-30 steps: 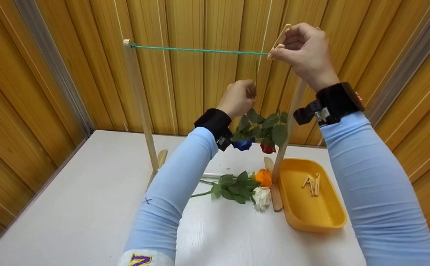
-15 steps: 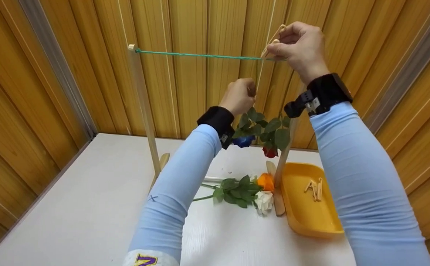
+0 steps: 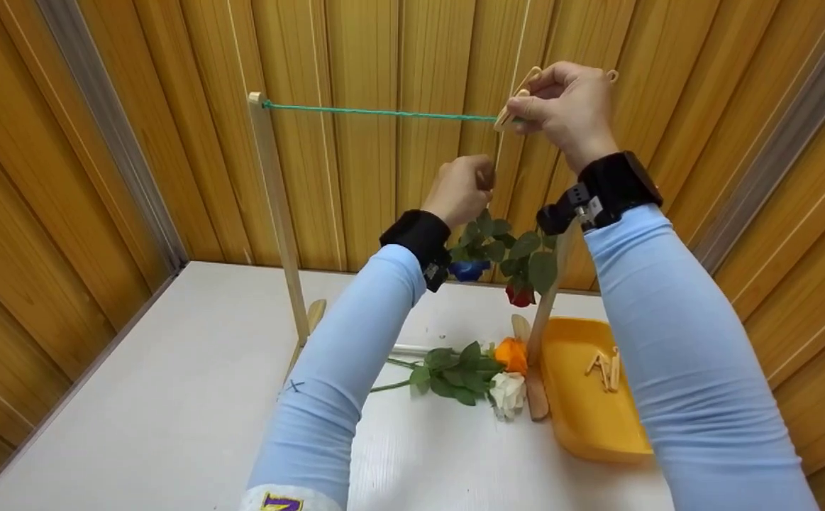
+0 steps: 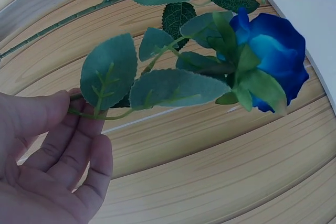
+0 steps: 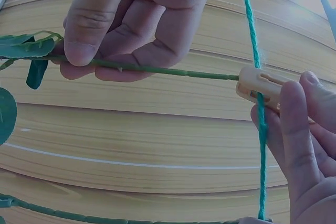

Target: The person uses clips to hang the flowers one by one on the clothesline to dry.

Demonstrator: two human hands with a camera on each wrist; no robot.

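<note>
My left hand pinches the green stem of a blue rose, which hangs head down. My right hand grips a wooden clothespin between thumb and fingers at the green cord. In the right wrist view the clothespin's nose sits over the cord, and the stem's end meets it there; whether the stem is clamped I cannot tell. Beside the blue rose hangs a red rose, its stem running up toward the cord. Another clothespin's end shows behind my right hand.
Wooden posts, left and right, carry the cord. An orange rose and a white rose lie on the white table. Right of them, a yellow tray holds several clothespins.
My right hand has moved left and slightly down with the clothespin, now over the cord farther left. My left hand stays nearly still, holding the blue rose's stem. The view has shifted slightly.
</note>
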